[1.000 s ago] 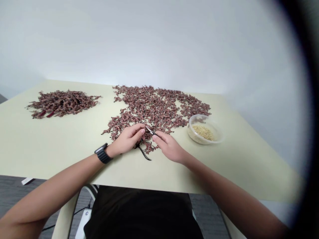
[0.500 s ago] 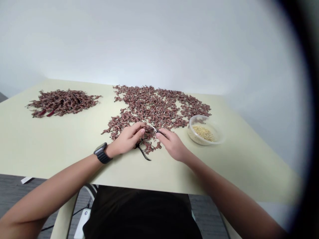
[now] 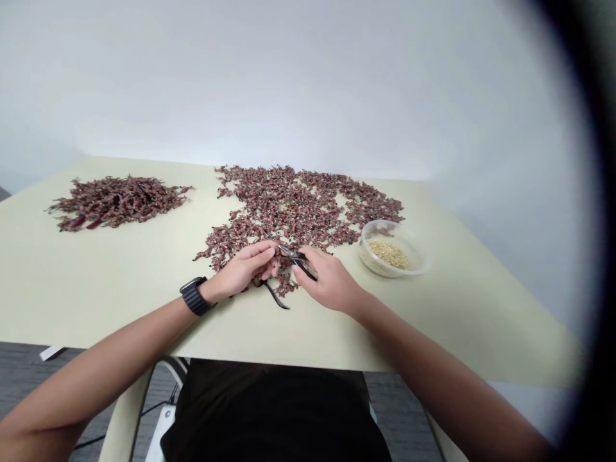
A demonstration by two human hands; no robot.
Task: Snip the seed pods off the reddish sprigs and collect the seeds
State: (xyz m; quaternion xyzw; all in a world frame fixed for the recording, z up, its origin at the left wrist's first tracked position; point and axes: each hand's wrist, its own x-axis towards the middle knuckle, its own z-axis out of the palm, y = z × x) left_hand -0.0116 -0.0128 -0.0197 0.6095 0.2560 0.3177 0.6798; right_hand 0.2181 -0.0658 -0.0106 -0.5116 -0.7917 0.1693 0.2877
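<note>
My right hand (image 3: 330, 280) is wrapped round a small pair of pliers (image 3: 299, 259) with black handles, and the handles stand somewhat apart. The metal jaws point left and reach the fingertips of my left hand (image 3: 248, 266). There, thumb and forefinger are pinched together on something too small to make out. Both hands are over the near edge of a wide spread of small reddish-brown twisted pieces (image 3: 289, 208). Below my left fingers lies a second tool, its curved black handle (image 3: 276, 297) showing and the rest hidden.
A clear plastic bowl (image 3: 418, 264) with tiny gold-coloured bits (image 3: 389, 254) stands right of my right hand. To the far left is a heap of similar reddish-brown pieces (image 3: 122, 200). Everything rests on a pale yellow table (image 3: 96, 282) against a white wall.
The pliers have turned in my right hand, and more of their handles now shows, spread apart. Their jaws have come to my left fingertips. My left hand keeps its pinch.
</note>
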